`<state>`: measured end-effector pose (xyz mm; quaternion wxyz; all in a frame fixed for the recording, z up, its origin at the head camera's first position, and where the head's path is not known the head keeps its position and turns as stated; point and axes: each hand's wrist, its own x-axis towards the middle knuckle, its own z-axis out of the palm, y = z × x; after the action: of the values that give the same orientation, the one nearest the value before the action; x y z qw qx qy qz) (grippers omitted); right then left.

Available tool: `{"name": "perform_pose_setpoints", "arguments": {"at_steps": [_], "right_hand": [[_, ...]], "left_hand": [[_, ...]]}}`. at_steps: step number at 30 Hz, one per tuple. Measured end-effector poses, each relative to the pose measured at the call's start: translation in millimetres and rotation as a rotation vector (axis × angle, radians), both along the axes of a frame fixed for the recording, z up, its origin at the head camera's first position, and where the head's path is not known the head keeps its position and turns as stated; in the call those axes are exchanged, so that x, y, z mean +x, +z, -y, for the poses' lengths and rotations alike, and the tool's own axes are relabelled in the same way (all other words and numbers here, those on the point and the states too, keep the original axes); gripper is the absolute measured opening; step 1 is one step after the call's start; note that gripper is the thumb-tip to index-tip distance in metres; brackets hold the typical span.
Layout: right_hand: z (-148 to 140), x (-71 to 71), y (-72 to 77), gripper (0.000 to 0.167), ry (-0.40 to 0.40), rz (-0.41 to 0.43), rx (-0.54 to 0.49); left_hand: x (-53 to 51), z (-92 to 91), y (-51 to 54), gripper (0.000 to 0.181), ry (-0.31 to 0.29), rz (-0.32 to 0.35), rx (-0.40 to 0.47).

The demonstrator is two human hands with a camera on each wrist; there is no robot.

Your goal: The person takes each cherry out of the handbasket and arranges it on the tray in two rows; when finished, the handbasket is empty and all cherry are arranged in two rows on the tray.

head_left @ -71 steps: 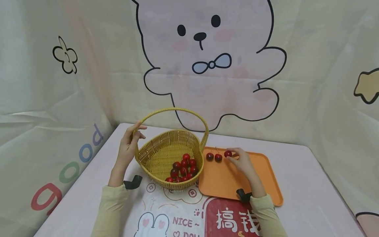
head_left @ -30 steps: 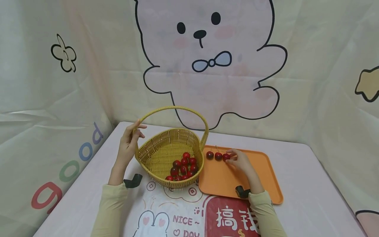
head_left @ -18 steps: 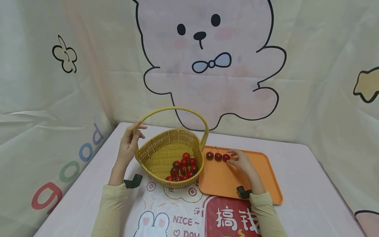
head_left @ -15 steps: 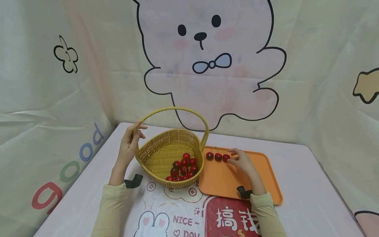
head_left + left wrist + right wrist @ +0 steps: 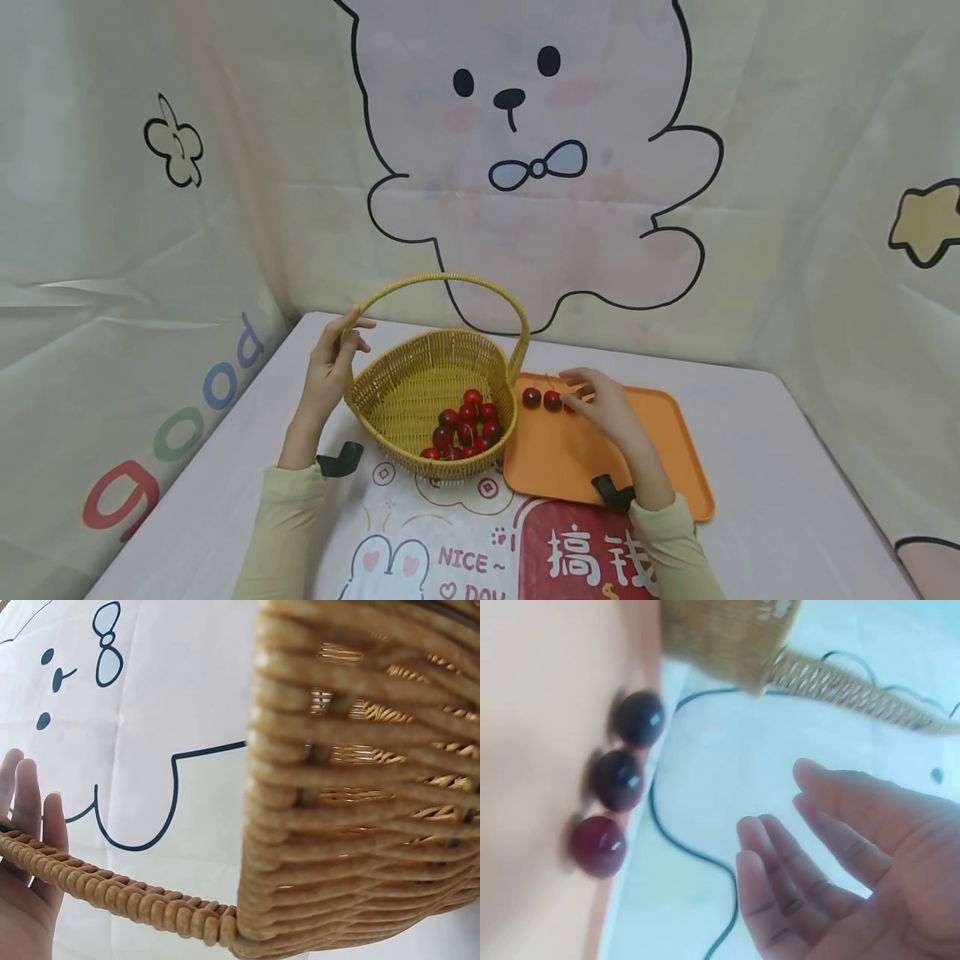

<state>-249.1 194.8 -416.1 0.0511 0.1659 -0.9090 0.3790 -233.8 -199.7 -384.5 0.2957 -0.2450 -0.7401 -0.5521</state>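
Observation:
My left hand (image 5: pixel 330 358) holds one side of the handle (image 5: pixel 480 282) of a yellow woven basket (image 5: pixel 397 400). In the left wrist view the fingers (image 5: pixel 28 799) lie behind the wicker handle (image 5: pixel 120 896). Several red cherries (image 5: pixel 467 433) are heaped in the basket's front right part. On the orange tray (image 5: pixel 570 458), three cherries stand in a row: a dark one (image 5: pixel 641 718), a second dark one (image 5: pixel 617 780) and a redder one (image 5: pixel 600 846). My right hand (image 5: pixel 603 408) hovers over the redder cherry, fingers apart and holding nothing; from the head it mostly hides that cherry.
The tray stands against the basket's right side on a white table (image 5: pixel 757 450). A printed mat (image 5: pixel 465 542) lies in front of both. Fabric walls with cartoon drawings (image 5: pixel 525 242) rise behind and at the sides.
My right hand set its cherry down beside the two others, let go, and has now lifted slightly and moved left above the row. My left hand has stayed on the basket handle.

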Motion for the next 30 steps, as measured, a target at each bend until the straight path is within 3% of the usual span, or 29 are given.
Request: {"name": "perform_pose_setpoints", "arguments": {"at_steps": [9, 16, 23, 30], "right_hand": [[42, 17.4, 7.2, 0.028, 0.083, -0.089, -0.006], [72, 25.5, 6.9, 0.029, 0.227, -0.149, -0.027], [101, 31.5, 5.6, 0.029, 0.306, -0.071, 0.01], [122, 26.5, -2.5, 0.032, 0.399, -0.084, 0.104]], "left_hand": [[-0.3, -0.4, -0.9, 0.038, 0.008, 0.004, 0.004], [0.7, -0.7, 0.1, 0.037, 0.009, 0.009, -0.003], [0.8, -1.1, 0.0, 0.038, -0.006, 0.007, 0.001], [0.2, -0.4, 0.1, 0.038, 0.011, 0.011, -0.007]]}}
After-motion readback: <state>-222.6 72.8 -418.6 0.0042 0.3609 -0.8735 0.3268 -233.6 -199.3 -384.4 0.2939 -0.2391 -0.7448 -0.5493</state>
